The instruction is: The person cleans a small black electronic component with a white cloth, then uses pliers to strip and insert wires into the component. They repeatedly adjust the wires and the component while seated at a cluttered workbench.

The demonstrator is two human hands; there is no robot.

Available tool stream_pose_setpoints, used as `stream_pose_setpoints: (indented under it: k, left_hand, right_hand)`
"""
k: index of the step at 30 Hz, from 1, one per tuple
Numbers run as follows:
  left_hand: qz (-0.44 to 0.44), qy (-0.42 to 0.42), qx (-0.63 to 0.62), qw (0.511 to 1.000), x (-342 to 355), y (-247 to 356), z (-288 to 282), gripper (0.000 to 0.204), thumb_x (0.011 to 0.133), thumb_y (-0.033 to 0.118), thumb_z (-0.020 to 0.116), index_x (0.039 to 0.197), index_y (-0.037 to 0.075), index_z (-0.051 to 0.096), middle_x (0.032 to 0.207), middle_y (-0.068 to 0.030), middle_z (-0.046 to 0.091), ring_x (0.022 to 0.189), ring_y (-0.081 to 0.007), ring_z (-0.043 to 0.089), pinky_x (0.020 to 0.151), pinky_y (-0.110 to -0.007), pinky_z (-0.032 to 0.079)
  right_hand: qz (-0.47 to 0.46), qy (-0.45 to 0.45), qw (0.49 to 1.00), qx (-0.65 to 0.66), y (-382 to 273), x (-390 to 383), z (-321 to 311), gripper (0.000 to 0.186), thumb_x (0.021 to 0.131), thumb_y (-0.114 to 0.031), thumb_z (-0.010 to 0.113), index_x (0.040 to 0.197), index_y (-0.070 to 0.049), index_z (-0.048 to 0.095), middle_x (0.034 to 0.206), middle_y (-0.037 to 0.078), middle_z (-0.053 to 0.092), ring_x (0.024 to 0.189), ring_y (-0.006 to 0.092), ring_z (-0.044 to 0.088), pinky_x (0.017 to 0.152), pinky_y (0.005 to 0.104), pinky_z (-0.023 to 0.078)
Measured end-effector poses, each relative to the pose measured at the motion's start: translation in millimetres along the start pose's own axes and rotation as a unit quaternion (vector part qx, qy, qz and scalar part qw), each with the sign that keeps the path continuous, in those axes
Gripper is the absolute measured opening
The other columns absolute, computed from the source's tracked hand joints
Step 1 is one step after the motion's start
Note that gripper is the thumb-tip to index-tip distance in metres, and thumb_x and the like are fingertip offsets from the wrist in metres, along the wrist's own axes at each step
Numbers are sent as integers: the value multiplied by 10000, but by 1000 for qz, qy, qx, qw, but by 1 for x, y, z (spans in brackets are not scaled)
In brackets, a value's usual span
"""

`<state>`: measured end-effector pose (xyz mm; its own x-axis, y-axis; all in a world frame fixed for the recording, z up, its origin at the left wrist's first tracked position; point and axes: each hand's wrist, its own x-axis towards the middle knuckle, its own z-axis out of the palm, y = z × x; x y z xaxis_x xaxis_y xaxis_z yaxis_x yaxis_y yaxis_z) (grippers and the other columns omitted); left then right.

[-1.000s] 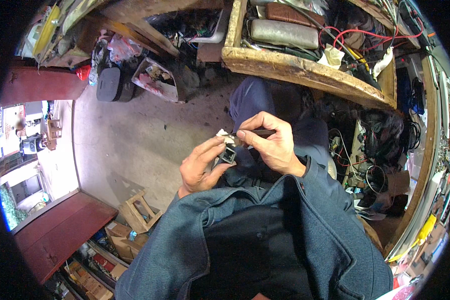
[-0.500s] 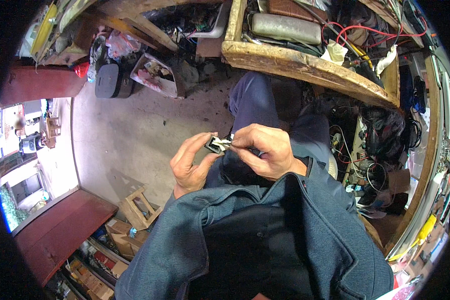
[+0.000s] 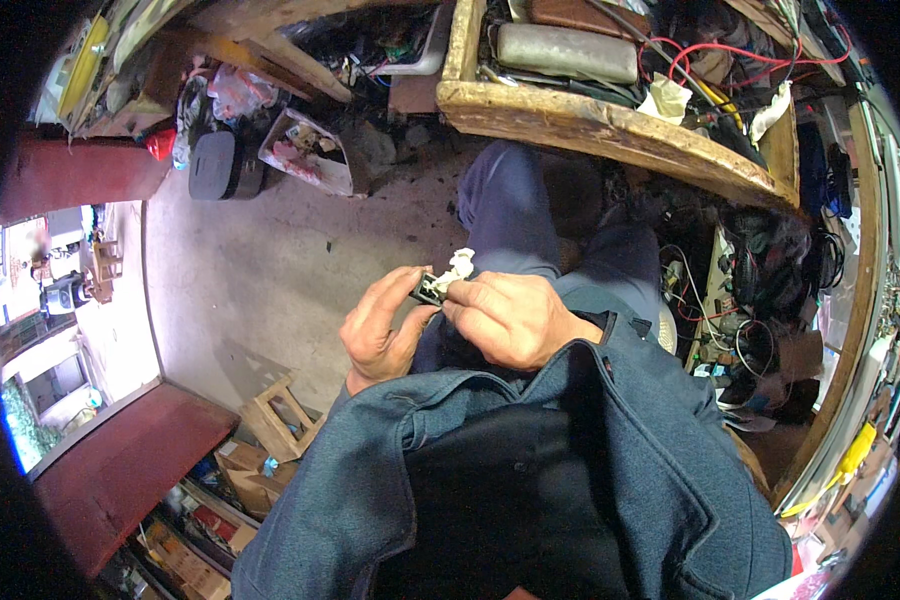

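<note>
1. Cluttered workshop surroundings fill the view: a bare grey concrete floor (image 3: 270, 260) lies below, and a rough wooden workbench edge (image 3: 610, 125) curves across the top, loaded with red wires (image 3: 710, 55) and a long grey padded block (image 3: 567, 52).
2. Against the far wall stand a black round container (image 3: 213, 165) and an open cardboard box of pinkish scraps (image 3: 305, 155).
3. Near the lower left sits a small wooden crate (image 3: 280, 425), beside a dark red door panel (image 3: 120, 470).
4. The person wears a blue denim jacket (image 3: 530, 470) and dark blue trousers (image 3: 510, 210), knees pointing towards the bench.
5. The left hand (image 3: 382, 330) is curled narrow, thumb and fingertips pinching a small black and white plastic part (image 3: 442, 282) from the left.
6. The right hand (image 3: 515, 320) is also closed around the same part, fingers bent over it from the right, knuckles up.
7. The part sits between both hands, above the lap, its white end poking upward, clear of the fingers.
8. To the right, tangled dark cables (image 3: 770, 260) hang under the bench.
</note>
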<state>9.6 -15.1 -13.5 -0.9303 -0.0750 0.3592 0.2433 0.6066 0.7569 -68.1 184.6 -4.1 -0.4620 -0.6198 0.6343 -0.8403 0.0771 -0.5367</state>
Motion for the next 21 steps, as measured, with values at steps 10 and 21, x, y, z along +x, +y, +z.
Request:
stream_pose_setpoints:
  k: [10, 21]
  left_hand:
    - [-27, 14, -28, 999, -7, -3, -2, 451, 711, -3, 874, 1134, -23, 720, 1100, -196, 740, 1003, -281, 733, 870, -355, 588]
    - [-98, 35, -37, 994, -14, -10, 1, 448, 715, 28, 884, 1131, -31, 728, 1095, -204, 742, 1000, -285, 740, 870, -352, 592]
  right_hand:
    - [266, 87, 924, 261, 1, -8, 12, 138, 802, 49, 760, 907, 46, 671, 909, 155, 731, 846, 240, 736, 721, 319, 574]
    - [93, 68, 987, 114, 1, -3, 17, 263, 697, 99, 731, 943, 26, 673, 941, 164, 704, 753, 296, 695, 654, 354, 557]
